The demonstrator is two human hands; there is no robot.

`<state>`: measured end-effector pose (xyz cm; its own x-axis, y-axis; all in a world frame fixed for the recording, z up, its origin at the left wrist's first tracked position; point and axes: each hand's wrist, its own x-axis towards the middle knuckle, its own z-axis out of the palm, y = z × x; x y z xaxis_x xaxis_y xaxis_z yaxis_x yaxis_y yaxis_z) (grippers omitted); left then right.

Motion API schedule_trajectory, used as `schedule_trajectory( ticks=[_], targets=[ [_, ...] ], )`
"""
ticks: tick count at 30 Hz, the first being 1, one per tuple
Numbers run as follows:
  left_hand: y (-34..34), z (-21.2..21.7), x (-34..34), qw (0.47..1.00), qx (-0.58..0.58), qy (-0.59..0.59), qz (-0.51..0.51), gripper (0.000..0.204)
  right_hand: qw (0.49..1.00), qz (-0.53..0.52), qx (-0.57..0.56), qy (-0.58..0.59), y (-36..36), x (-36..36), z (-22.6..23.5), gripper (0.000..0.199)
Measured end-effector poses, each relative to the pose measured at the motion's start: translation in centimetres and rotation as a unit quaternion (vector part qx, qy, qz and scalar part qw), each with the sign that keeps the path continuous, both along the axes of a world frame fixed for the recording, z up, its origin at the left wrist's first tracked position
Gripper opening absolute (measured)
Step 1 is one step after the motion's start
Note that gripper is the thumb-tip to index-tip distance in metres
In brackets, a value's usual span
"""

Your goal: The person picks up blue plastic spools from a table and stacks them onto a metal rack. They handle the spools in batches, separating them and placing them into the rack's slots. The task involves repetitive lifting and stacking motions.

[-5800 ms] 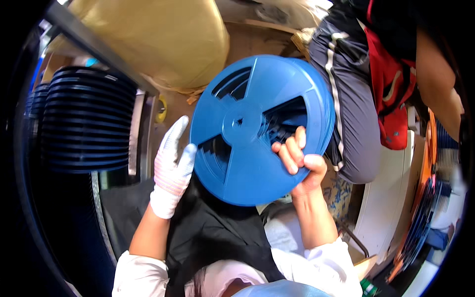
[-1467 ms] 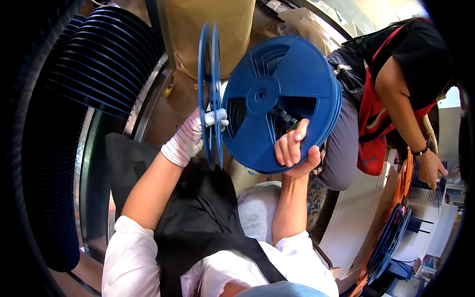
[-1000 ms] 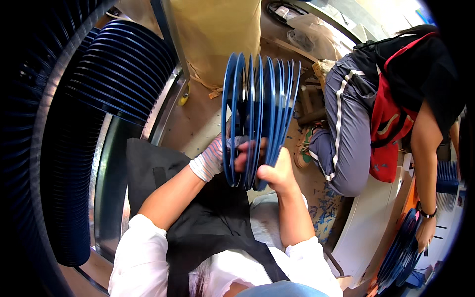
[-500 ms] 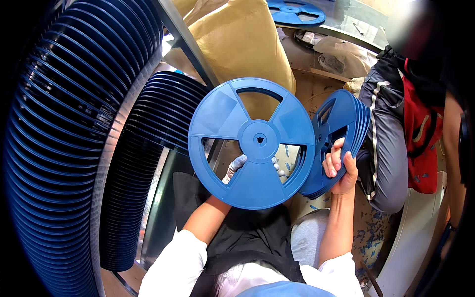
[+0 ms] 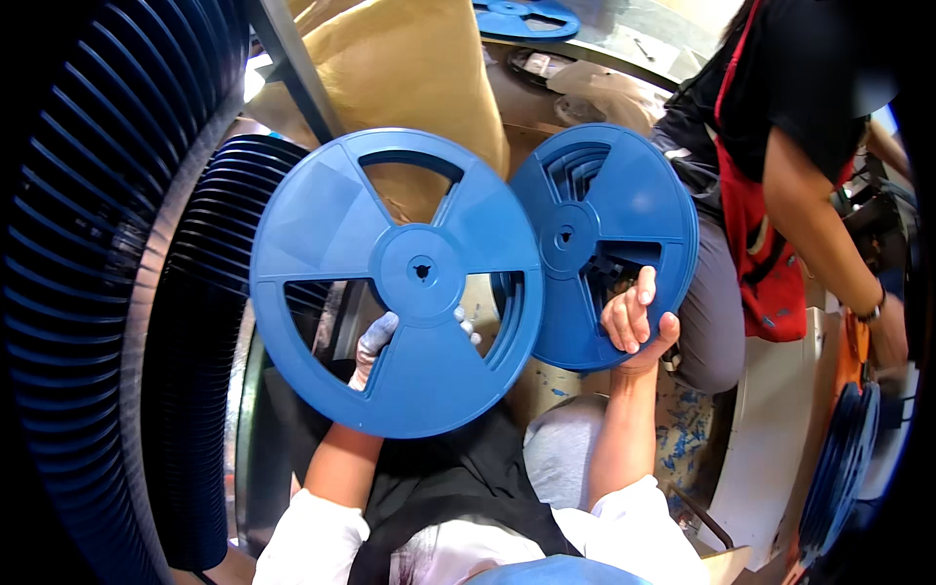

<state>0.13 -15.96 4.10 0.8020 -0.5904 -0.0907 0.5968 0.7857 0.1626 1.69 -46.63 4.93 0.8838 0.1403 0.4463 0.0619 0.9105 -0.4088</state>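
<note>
From the head camera, we see our gloved left hand (image 5: 375, 341) holding up a single blue reel (image 5: 397, 281) at the centre of the frame, face on to us; the hand sits behind the disc and shows only through its cut-out windows, so we judge the fingers are closed on the hub from the back, though the grip itself is mostly hidden. Our bare right hand (image 5: 637, 322), right of centre, is wrapped around the lower edge of a stack of blue reels (image 5: 604, 244), fingers curled over the front face. The two loads are just beside each other, the single reel overlapping the stack's left edge. Long rows of stored reels (image 5: 127, 292) fill the left of the frame, a brown paper sack (image 5: 409, 78) sits at the top, and another person (image 5: 780, 175) crouches in the upper right. We judge that one reel has been parted from the stack and is held apart for handling. Any further move would call for a steady grip on the hub while the right hand keeps the stack square.
</note>
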Motion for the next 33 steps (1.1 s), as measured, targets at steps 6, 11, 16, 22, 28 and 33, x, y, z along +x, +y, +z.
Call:
schedule_trajectory(
  ticks=[6, 11, 16, 22, 28, 33],
  targets=[
    [0.0, -2.0, 0.3, 0.984, 0.165, 0.022, 0.062, 0.048, 0.999, -0.040, -0.017, -0.010, -0.3, -0.3, -0.4, 0.033],
    [-1.0, -3.4, 1.0, 0.960, 0.248, 0.005, 0.130, 0.033, 0.999, -0.039, -0.009, -0.020, 0.0, -0.1, -0.5, 0.032],
    [-2.2, -2.8, 1.4, 0.940, 0.303, -0.016, 0.157, 0.034, 0.999, -0.032, -0.007, -0.024, 0.0, -0.4, -0.3, 0.033],
    [-2.2, -2.8, 1.7, 0.934, 0.326, -0.036, 0.145, 0.032, 1.000, -0.007, 0.001, -0.012, 0.2, 0.0, -0.4, 0.033],
    [-5.4, -2.1, 1.0, 0.939, 0.325, -0.097, 0.060, 0.022, 0.967, 0.031, -0.206, 0.144, 6.2, -2.7, 0.6, 0.026],
    [-4.8, -9.3, 1.2, 0.993, -0.054, 0.000, -0.109, 0.056, 0.928, 0.105, -0.329, 0.139, 9.5, -3.6, 0.4, 0.042]
  ],
)
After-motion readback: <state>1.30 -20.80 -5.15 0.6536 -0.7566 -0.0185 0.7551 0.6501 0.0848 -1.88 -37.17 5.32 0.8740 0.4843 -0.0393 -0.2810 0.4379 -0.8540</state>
